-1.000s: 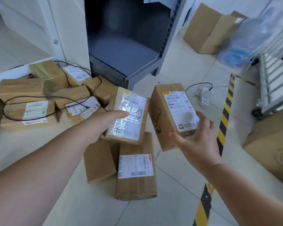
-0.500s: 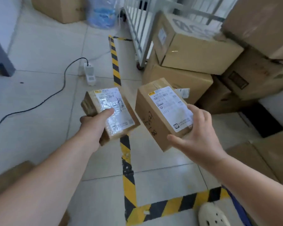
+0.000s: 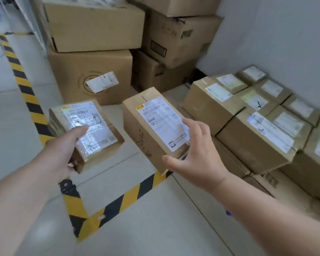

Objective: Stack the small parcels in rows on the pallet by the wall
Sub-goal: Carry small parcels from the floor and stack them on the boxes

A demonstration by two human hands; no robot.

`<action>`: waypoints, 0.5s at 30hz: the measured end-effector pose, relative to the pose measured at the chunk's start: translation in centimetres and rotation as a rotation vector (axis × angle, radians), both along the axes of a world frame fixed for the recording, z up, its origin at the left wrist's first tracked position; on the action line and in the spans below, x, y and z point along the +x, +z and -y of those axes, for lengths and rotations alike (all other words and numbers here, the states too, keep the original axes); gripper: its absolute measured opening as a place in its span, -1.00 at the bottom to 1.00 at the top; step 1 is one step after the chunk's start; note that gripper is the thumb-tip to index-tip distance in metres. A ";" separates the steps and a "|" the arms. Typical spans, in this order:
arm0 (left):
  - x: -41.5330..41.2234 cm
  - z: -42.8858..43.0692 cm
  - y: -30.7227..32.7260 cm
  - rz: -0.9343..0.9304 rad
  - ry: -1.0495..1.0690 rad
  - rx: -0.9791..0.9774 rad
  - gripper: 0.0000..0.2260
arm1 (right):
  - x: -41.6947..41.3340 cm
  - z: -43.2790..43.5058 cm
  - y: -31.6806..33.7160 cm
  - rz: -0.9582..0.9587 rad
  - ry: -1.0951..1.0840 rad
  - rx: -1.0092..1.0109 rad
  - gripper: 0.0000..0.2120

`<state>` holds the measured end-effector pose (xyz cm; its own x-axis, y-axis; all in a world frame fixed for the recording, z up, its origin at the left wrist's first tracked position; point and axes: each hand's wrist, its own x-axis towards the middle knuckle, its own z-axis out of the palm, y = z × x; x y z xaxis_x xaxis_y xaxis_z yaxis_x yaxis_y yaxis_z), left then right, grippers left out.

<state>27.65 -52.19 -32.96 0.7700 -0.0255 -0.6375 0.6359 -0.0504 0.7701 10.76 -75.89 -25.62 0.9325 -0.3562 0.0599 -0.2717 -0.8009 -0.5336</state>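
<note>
My left hand (image 3: pixel 63 150) grips a small taped parcel (image 3: pixel 92 130) with a shiny label, thumb on top. My right hand (image 3: pixel 196 156) holds a taller brown parcel (image 3: pixel 148 126) with a white label, thumb at its near end and fingers along its right side. Both parcels hang in the air over the floor. To the right, against the grey wall, several labelled parcels stand in rows (image 3: pixel 257 115), stacked in at least two layers. The pallet beneath them is hidden; only a small blue bit (image 3: pixel 228 212) shows by my right forearm.
Large cardboard boxes (image 3: pixel 92 24) are piled at the back left of the rows, one with a loose label (image 3: pixel 102 82). Yellow-black hazard tape (image 3: pixel 26 93) marks a corner on the tiled floor below my hands. The grey wall (image 3: pixel 284 34) runs along the right.
The view has swung right from the loose parcel pile, past the big boxes, to the stacked rows by the wall. Both hands keep the same parcels.
</note>
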 end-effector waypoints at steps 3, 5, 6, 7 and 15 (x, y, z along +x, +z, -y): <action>-3.2 2.3 1.9 0.036 -0.012 0.039 -0.46 | -4.2 2.7 0.0 0.023 -0.002 0.014 -0.03; -5.5 4.6 3.8 0.052 -0.025 0.050 -0.56 | -7.5 4.5 0.7 0.004 -0.012 0.032 -0.02; -6.8 5.9 4.8 0.065 -0.022 0.041 -0.61 | -9.3 5.5 1.1 -0.005 -0.008 0.032 -0.02; -8.1 7.2 5.6 0.076 -0.024 0.034 -0.65 | -11.1 6.4 1.5 -0.018 -0.005 0.028 -0.03; -17.4 16.5 8.5 0.053 -0.110 -0.009 -0.58 | -23.8 14.5 4.7 -0.097 -0.049 0.015 0.03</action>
